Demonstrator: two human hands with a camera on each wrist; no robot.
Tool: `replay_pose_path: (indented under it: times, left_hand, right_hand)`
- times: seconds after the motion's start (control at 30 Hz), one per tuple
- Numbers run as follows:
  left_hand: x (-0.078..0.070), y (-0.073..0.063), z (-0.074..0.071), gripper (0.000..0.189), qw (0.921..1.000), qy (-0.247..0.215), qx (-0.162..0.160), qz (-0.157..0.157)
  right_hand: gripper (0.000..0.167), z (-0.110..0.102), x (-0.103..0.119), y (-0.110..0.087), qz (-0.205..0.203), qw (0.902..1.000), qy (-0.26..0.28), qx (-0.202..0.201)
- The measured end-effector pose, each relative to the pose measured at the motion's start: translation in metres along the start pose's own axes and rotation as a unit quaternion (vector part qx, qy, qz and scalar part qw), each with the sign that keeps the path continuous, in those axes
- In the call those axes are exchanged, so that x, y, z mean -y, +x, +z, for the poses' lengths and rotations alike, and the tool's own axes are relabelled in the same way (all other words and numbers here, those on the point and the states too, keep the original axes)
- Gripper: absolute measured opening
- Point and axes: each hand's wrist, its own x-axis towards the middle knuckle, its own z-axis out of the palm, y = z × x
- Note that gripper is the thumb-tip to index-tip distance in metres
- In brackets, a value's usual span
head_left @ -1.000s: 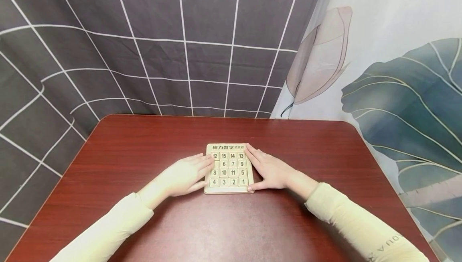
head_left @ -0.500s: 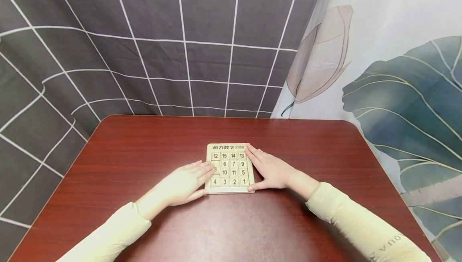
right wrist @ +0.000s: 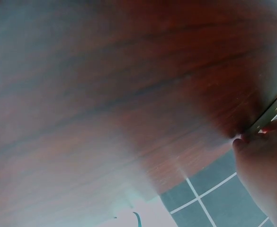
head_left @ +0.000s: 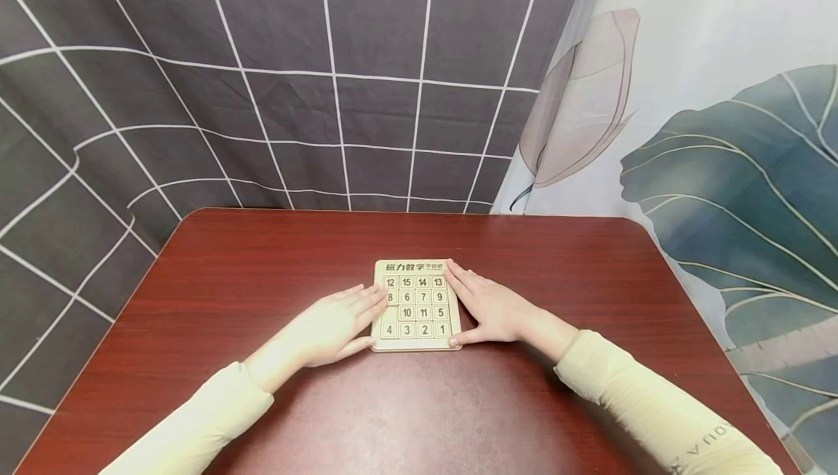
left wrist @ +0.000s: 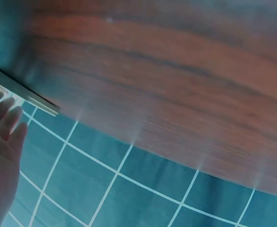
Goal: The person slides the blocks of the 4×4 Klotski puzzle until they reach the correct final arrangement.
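Note:
A pale number slide puzzle (head_left: 423, 321) lies flat on the dark red table, its numbered tiles in rows under a printed heading. My left hand (head_left: 334, 326) reaches in from the left with straight fingers, the tips on the 8 tile (head_left: 390, 297) in the left column. Below that tile is a gap, with the 4 tile (head_left: 389, 330) under it. Along the opposite edge rests my right hand (head_left: 497, 308), fingertips at the upper right corner and thumb on the lower right corner. In the left wrist view, the left fingers (left wrist: 10, 120) overlap the board's edge (left wrist: 24, 92).
The red wooden table (head_left: 419, 409) has rounded far corners. Behind it hangs a dark grey cloth (head_left: 380, 118) with a white grid, and to the right a pale curtain (head_left: 681, 46) with leaf prints.
The 8 tile has slid away from me, up the left column to just below the 12, and the gap is now beneath it. My left fingers moved with it; the right hand stayed in place.

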Motion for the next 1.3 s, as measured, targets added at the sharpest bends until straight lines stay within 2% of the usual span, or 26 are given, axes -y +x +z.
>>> replay_pose_path:
  times: [0.1,0.33,0.47,0.77,1.0,1.1,1.3]
  left_hand:
    - [-0.005,-0.005,-0.003,0.064,0.9998,0.000,-0.012,0.013]
    - [-0.018,-0.014,-0.003,0.060,0.9957,0.008,-0.058,0.072]
    - [-0.019,-0.013,0.000,0.056,0.9947,0.013,-0.064,0.079]
    - [-0.012,-0.005,0.001,0.055,0.9931,0.025,-0.075,0.086]
    - [-0.015,-0.007,0.000,0.052,0.9889,0.040,-0.081,0.118]
    - [-0.013,-0.006,0.001,0.052,0.9901,0.039,-0.077,0.111]
    - [-0.008,-0.001,0.002,0.055,0.9954,0.026,-0.056,0.073]
  right_hand:
    - [0.121,0.000,0.000,-0.001,0.000,1.0000,0.001,-0.002]
    - [0.120,-0.001,-0.001,-0.002,0.001,1.0000,0.002,-0.004]
    - [0.121,0.000,-0.002,-0.001,0.003,1.0000,0.001,-0.005]
    - [0.121,0.002,-0.002,0.000,0.002,1.0000,0.000,-0.004]
    - [0.121,0.001,-0.001,0.001,0.000,1.0000,0.001,-0.003]
    - [0.121,0.000,-0.001,0.001,0.003,1.0000,0.001,-0.001]
    - [0.121,0.002,-0.001,0.001,0.003,1.0000,0.008,0.000]
